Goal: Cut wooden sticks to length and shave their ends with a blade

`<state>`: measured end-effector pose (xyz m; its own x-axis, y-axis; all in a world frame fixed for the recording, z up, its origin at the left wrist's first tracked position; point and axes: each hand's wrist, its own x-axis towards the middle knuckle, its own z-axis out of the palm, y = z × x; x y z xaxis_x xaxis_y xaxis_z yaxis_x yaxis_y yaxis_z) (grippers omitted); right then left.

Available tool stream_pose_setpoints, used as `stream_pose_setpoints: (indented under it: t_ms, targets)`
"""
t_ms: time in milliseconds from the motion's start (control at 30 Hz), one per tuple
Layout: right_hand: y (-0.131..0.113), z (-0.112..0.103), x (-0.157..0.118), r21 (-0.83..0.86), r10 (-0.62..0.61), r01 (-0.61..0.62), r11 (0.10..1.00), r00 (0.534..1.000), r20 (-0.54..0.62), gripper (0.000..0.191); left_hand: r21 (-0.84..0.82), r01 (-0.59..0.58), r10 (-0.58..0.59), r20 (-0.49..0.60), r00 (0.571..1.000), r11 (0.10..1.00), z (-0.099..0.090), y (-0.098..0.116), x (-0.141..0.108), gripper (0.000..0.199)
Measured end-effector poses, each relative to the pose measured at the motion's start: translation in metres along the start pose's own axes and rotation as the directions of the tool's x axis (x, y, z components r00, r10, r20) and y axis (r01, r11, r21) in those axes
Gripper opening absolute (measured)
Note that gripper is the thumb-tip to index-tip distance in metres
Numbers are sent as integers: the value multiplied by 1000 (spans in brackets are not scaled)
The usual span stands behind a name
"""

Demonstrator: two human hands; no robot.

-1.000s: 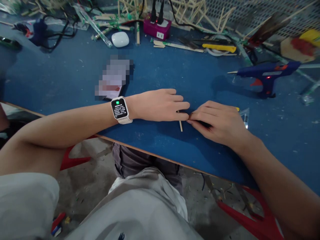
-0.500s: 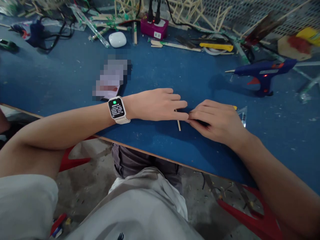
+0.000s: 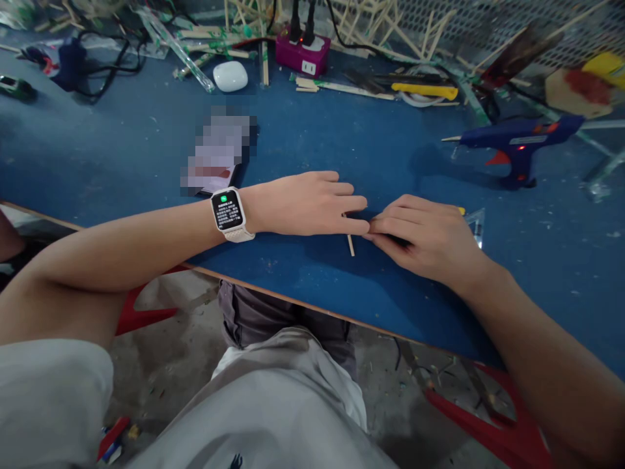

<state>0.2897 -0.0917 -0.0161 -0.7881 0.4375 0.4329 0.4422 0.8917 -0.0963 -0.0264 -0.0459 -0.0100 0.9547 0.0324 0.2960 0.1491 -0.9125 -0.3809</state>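
Note:
A thin wooden stick pokes out from beneath the fingers of my left hand, which is closed over it, palm down, above the blue table. Most of the stick is hidden. My right hand meets the left fingertips, its thumb and fingers pinched together; what they hold, if anything, is hidden. Beside my right hand lies a clear triangular piece, partly covered. A watch is on my left wrist.
Behind my left wrist lies a phone, with a white case beyond. A blue glue gun rests at the right. A purple power socket, a yellow-handled cutter and many sticks line the back.

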Motion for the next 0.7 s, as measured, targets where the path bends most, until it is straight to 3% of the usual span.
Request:
stream_pose_setpoints:
  t_ms: [233,467,700]
  targets:
    - [1,0,0,-6,13,-13,1000,1000,19,17,2,13,-13,107,994,1000,-3,0,3,29]
    - [2,1,-2,8,2,-2,1000,1000,16,14,-10,4,-4,10,1000,1000,-2,-1,1,28]
    - [3,1,-2,19,-12,12,1000,1000,7,12,19,-2,1,60,998,1000,-3,-1,2,29]
